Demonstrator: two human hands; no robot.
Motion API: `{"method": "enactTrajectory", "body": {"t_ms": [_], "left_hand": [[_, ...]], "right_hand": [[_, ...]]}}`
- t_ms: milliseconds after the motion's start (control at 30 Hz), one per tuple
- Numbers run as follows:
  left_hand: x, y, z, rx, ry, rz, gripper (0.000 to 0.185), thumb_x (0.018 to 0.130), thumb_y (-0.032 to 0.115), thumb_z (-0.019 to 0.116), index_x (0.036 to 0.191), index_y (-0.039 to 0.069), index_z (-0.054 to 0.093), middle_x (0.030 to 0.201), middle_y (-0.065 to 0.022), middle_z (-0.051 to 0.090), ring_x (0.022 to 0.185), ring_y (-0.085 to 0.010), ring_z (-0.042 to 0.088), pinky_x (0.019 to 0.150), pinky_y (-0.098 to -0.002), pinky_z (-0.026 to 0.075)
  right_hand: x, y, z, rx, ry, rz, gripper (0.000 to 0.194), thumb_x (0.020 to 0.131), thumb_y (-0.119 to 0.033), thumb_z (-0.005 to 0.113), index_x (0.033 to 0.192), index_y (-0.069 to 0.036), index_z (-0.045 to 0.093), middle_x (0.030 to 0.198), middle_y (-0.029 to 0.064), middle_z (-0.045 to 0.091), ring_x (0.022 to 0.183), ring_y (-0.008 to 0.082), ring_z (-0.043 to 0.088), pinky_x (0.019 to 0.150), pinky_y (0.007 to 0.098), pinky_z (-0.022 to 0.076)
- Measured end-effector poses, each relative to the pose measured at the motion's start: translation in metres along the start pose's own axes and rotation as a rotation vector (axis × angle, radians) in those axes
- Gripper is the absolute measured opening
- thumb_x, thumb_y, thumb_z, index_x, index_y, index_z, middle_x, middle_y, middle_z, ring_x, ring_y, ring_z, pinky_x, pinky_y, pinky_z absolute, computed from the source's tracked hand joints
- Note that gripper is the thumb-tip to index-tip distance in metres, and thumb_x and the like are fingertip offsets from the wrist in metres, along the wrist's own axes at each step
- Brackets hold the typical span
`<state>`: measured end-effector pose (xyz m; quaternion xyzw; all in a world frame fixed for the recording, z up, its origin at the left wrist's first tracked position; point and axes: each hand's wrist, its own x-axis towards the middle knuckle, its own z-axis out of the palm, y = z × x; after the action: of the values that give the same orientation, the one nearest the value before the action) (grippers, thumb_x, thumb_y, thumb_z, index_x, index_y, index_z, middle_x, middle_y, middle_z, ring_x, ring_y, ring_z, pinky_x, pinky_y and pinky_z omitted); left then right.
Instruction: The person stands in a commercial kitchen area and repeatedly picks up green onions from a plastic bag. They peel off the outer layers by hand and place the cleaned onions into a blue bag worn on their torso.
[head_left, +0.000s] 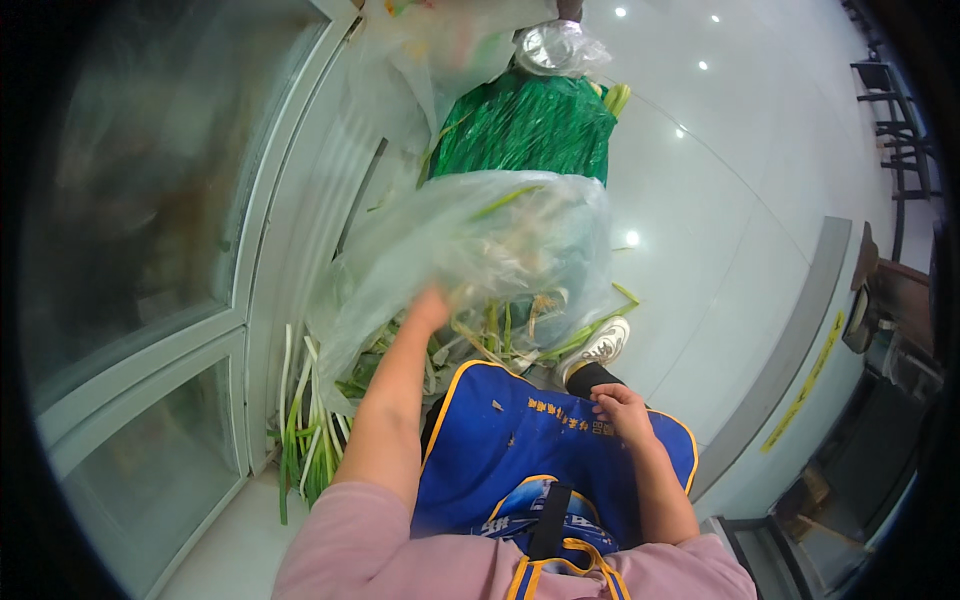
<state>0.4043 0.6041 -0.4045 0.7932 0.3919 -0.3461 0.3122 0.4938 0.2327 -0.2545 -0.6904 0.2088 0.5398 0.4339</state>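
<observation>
A large clear plastic bag (555, 206) lies spread before me, its mouth towards my knees. Green onion leaves and dry, papery trimmings (495, 330) show inside and around that mouth. My left hand (430, 307) is blurred at the left part of the bag's mouth; its fingers are hard to make out, so a grip on the plastic cannot be settled. Over the front edge of my blue apron (555, 442), my right hand (624, 411) has its fingertips drawn together, with nothing visible in them. Long green onions (311, 439) lie on the floor left of my left forearm.
A green plastic sack (529, 127) with stalks poking out stands beyond the clear bag. Plastic-wrapped round metal ware (555, 49) sits behind it. A glass-paned door frame (247, 300) borders the left. At right are a low ledge (780, 345) and dark chairs (900, 150).
</observation>
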Motion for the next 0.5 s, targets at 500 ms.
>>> {"method": "enactTrajectory", "body": {"t_ms": [500], "left_hand": [[-0.236, -0.021, -0.102, -0.163, 0.460, 0.492, 0.028, 0.081, 0.031, 0.060, 0.085, 0.004, 0.064, 0.079, -0.0167, 0.059, 0.077, -0.0370, 0.056, 0.066, -0.0451, 0.043]], "right_hand": [[-0.102, -0.001, 0.016, -0.378, 0.066, -0.553, 0.022, 0.083, -0.011, 0.057, 0.102, -0.006, 0.066, 0.082, 0.0076, 0.067, 0.071, 0.0137, 0.063, 0.066, 0.0283, 0.0510]]}}
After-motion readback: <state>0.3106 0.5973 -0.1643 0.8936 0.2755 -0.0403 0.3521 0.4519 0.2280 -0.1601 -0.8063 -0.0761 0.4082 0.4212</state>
